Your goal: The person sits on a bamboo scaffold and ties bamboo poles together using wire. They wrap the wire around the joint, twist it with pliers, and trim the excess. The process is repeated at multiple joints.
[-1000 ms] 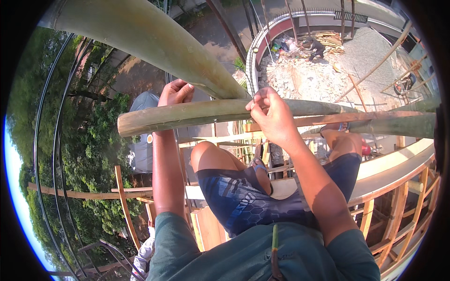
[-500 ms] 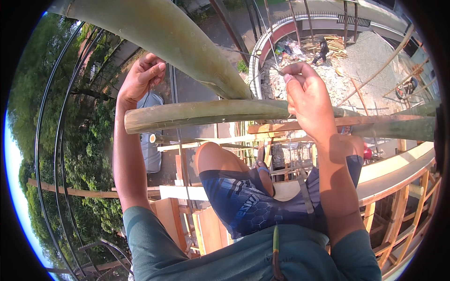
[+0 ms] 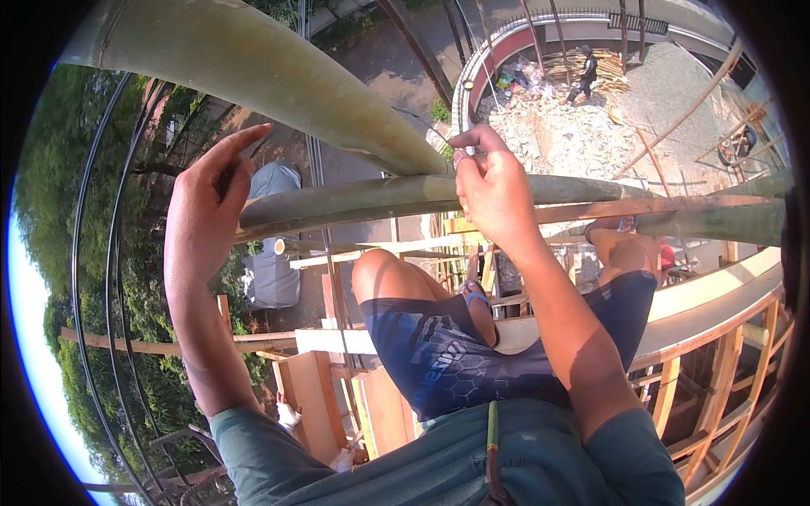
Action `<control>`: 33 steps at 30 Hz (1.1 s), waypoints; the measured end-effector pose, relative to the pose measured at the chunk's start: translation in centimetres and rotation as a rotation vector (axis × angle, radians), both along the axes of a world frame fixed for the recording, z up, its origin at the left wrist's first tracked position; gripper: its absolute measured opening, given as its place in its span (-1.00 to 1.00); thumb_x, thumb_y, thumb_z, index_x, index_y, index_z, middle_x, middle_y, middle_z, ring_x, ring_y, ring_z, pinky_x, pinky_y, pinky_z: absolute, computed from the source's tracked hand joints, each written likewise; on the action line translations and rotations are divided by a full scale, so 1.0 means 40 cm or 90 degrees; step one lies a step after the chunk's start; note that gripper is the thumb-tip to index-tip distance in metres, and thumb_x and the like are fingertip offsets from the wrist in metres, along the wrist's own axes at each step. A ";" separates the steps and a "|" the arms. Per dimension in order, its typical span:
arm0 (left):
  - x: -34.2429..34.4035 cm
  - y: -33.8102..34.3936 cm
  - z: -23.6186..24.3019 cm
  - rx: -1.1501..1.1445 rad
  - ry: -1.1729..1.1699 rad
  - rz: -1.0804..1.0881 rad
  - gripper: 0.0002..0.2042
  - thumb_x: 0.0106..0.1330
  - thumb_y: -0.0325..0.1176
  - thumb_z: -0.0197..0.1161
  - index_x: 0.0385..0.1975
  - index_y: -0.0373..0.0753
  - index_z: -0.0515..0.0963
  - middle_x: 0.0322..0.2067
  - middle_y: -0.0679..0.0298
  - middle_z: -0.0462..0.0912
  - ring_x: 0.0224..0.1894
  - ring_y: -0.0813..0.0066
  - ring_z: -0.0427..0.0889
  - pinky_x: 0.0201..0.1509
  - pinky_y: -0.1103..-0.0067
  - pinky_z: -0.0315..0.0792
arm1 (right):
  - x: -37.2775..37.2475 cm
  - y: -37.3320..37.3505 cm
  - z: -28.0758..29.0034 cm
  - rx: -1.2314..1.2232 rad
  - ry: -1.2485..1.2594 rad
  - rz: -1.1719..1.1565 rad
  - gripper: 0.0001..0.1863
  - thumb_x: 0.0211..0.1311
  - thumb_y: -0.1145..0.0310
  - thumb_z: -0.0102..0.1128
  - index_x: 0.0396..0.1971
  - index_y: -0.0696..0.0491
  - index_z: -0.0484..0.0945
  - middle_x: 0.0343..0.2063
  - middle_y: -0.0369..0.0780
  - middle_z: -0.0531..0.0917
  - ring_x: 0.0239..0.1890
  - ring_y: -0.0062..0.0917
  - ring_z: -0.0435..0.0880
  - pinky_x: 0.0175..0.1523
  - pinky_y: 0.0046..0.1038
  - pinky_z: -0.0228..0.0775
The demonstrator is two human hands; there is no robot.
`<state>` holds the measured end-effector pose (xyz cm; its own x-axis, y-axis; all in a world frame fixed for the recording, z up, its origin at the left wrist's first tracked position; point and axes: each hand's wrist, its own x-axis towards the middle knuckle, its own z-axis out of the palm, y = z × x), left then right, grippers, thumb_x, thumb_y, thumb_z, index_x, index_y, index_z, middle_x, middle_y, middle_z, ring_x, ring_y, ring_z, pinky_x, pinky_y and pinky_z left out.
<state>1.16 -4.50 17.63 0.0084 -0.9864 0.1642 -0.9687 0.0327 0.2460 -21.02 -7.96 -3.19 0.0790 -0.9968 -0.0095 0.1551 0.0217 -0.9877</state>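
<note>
A thick green bamboo pole [image 3: 253,63] slants down from the upper left to a thinner bamboo pole [image 3: 354,207] lying crosswise before me. My right hand [image 3: 494,185] is above the crosswise pole, close to where the two meet. Thumb and forefinger pinch a thin dark wire [image 3: 419,120], which runs up leftward past the thick pole. At the crosswise pole's left end is my left hand [image 3: 207,202], fingers stretched out and thumb apart, with nothing seen in it. A tool with a green handle [image 3: 494,430] hangs at my waist.
I sit high above the ground among timber framing [image 3: 666,396]. Black cables [image 3: 110,228] run down the left side. A gloved hand [image 3: 288,413] of another person shows beside a wooden panel [image 3: 312,401]. Far below, a person [image 3: 585,76] stands near rubble [image 3: 540,131] and stacked poles.
My left hand has opened out of a pinch and moved left and down. My right hand has shifted left towards the joint of the poles, still pinching. The gloved hand has come into view.
</note>
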 end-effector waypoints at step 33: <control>-0.260 0.307 -0.733 -0.155 0.348 -0.116 -0.79 0.04 -0.67 0.22 -0.29 -0.32 0.54 -0.58 0.18 0.47 -0.57 0.27 0.51 -0.44 0.48 0.39 | 0.046 0.188 -0.213 0.117 -0.275 0.185 -0.73 0.56 0.26 -0.15 -0.24 0.13 0.45 -0.40 -0.27 0.57 -0.37 -0.67 0.51 -0.16 -0.62 0.38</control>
<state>-9.24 7.77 -11.70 -0.0101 -0.9149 0.4035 -0.6782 0.3028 0.6696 -19.17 -0.46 -11.69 0.3854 -0.9186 -0.0877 0.5071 0.2903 -0.8115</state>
